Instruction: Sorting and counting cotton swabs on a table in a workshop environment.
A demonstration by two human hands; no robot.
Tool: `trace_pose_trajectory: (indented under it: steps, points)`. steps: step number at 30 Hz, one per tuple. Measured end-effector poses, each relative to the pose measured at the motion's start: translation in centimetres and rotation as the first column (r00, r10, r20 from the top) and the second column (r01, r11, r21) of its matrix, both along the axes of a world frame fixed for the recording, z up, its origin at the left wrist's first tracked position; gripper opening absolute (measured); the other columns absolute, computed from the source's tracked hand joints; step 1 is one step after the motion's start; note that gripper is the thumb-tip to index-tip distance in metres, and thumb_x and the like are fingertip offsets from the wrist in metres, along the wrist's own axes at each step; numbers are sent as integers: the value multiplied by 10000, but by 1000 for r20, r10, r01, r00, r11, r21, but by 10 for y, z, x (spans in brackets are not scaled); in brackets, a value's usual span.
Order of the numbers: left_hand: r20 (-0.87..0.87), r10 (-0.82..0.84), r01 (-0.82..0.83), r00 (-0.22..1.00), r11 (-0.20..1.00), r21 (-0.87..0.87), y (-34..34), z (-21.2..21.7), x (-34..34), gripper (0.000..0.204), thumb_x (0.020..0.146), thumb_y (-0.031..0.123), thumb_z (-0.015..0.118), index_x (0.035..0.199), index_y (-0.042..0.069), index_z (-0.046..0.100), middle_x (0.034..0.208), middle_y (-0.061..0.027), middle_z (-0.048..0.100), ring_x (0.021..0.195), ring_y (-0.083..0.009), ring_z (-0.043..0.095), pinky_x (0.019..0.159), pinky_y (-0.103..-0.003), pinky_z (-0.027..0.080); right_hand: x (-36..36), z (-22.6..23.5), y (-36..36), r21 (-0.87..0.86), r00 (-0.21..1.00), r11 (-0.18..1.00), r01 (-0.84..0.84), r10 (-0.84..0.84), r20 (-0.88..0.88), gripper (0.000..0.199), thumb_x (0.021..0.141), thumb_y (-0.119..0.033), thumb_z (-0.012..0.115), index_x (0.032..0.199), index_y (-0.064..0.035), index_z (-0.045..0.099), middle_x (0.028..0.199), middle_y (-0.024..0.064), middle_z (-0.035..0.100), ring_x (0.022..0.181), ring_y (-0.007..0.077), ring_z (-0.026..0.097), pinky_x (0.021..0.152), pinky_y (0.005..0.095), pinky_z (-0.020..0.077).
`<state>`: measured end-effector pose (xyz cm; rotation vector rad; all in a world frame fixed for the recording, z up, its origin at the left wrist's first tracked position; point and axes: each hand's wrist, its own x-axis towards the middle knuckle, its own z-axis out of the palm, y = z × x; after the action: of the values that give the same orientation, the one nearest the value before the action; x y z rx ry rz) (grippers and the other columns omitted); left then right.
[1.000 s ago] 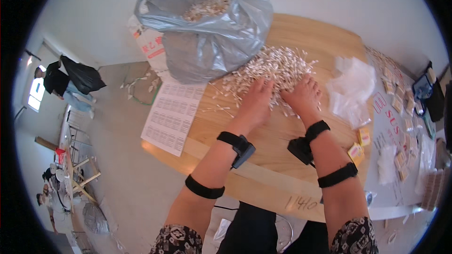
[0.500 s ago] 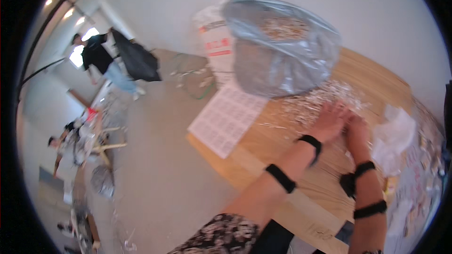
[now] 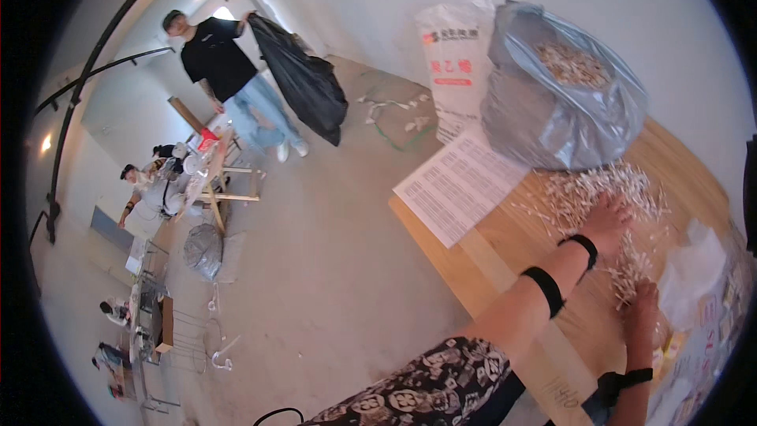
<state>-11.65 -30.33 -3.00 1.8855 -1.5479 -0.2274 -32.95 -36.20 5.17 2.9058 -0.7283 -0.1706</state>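
White cotton swabs [image 3: 572,196] lie heaped on the wooden tabletop [image 3: 684,167], our left hand [image 3: 609,229] over them, fingers loosely spread, no grip seen, our right hand [image 3: 643,314] at their edge, its hold unreadable; light, flat strokes, we judge, spare sticks.

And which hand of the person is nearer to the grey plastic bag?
Left. The left hand is on the swab pile, in front of the grey plastic bag; the right hand is farther from it, beside the smaller swab heap, lower in the picture.
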Motion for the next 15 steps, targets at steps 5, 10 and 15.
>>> trace_pose_trajectory:
  steps: [5,10,15]
  points:
    - [198,264,-214,944,947,-241,107,-11,169,417,701,166,647,1116,180,606,1339,-127,432,1278,-374,319,1018,-563,246,164,-42,68,188,871,874,-448,380,313,260,730,-6,525,984,-5,475,915,191,503,897,368,499,750,458,440]
    - [231,343,-333,910,939,-82,239,30,232,559,733,226,659,1251,85,504,1392,-158,378,1320,-353,285,1063,-476,244,296,-53,140,167,743,766,-621,507,437,383,712,-104,599,1065,-12,482,951,157,527,927,325,529,767,434,440]
    - [56,229,-236,972,943,236,272,43,207,805,684,364,726,1329,24,385,1385,-176,375,1326,-334,280,1085,-440,216,327,-43,169,239,725,723,-648,490,484,497,677,-216,686,1093,-26,490,976,119,543,962,297,522,825,445,400]
